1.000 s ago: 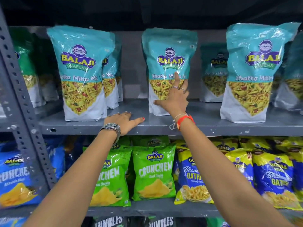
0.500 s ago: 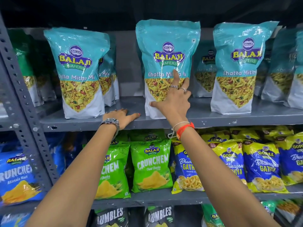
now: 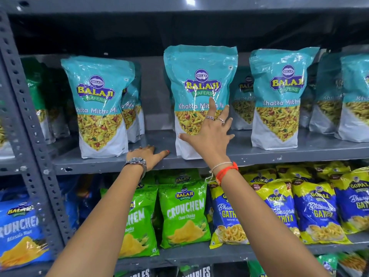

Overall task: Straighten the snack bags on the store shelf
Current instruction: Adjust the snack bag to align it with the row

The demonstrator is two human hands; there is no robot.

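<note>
Right hand spread flat against the front of the upright centre Khatta Mitha Mix bag, fingers splayed, not gripping. Left hand at its 8 o'clock, palm down on the grey shelf, holding nothing.

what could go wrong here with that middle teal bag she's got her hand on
The right hand presses flat against the middle Khatta Mitha bag without gripping it; pushing up high may tip it backward. That bag stands at the shelf edge, so a pull forward might drop it. The left hand rests on the shelf, not bracing anything.
</note>
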